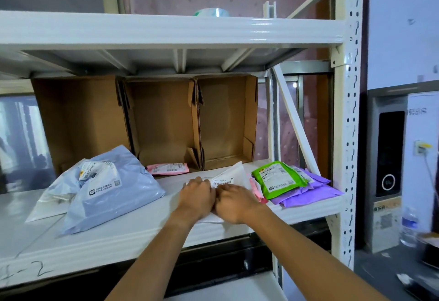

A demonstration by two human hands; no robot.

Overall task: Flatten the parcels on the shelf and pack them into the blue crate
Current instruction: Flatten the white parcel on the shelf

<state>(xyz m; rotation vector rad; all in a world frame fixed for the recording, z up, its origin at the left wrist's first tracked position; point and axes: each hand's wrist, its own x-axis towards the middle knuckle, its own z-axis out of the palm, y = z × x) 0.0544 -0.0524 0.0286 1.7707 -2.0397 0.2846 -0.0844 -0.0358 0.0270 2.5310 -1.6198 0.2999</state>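
white parcel (237, 173): on shelf (142, 227), front right, far corner sticking up.
risk: my guess, slick bag skids under my push into green parcel (278, 177) at 3 o'clock, or off the lip at 6.
parcel vs fingers: directly under them, label at 12.
left hand (196, 197): fingers flat, together, pressing.
right hand (234, 203): touches left; fingers bent, pinch or press cannot tell.
blue-grey parcel (111, 189): 9 o'clock.
blue crate: not visible.

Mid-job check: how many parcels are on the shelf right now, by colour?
Blue parcel: 1
White parcels: 2, one in the middle, one under the blue
Pink parcels: 2
Green parcel: 1
Purple parcels: at least 2, stacked
Total: at least 8
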